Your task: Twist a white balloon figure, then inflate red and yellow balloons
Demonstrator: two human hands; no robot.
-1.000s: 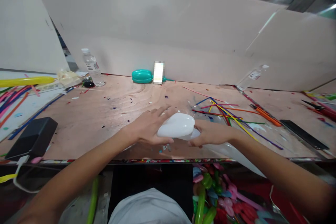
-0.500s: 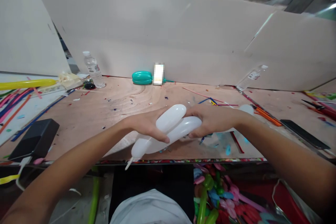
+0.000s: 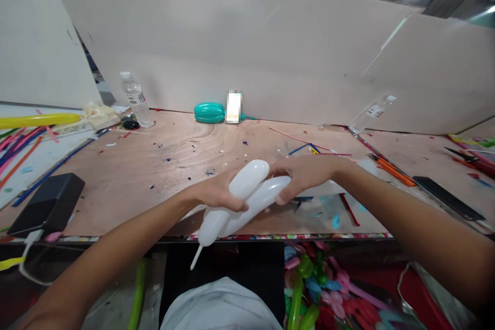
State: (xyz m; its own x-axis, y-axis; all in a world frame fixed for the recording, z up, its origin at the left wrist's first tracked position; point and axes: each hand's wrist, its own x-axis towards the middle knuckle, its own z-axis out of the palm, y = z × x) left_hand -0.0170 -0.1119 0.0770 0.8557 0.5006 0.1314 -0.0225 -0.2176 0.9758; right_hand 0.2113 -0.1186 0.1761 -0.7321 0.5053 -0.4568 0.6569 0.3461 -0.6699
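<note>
A white modelling balloon (image 3: 255, 201), folded into sausage-like lengths side by side, is held over the front of the table. My left hand (image 3: 222, 191) is closed round it, thumb across the near side and fingers hidden behind. From the right, my right hand (image 3: 299, 175) grips the far part of the same balloon, its thumb pressed on one length. The thin uninflated tail points down toward my lap, past the table edge. Behind my right forearm a further pale part (image 3: 367, 166) shows; whether it belongs to the same balloon I cannot tell.
Against the back panel are a teal balloon (image 3: 209, 112), a phone-like bright screen (image 3: 233, 107) and two water bottles (image 3: 137, 100). Left lies a black box (image 3: 48, 203) with a cable; right, orange-handled scissors (image 3: 394, 171) and a dark phone (image 3: 448, 198). Coloured balloons (image 3: 328, 289) fill the space below.
Both hands have shifted slightly with the white balloon, whose tail end has swung lower and a little right. The right hand has drawn slightly toward the left. Both grips hold.
</note>
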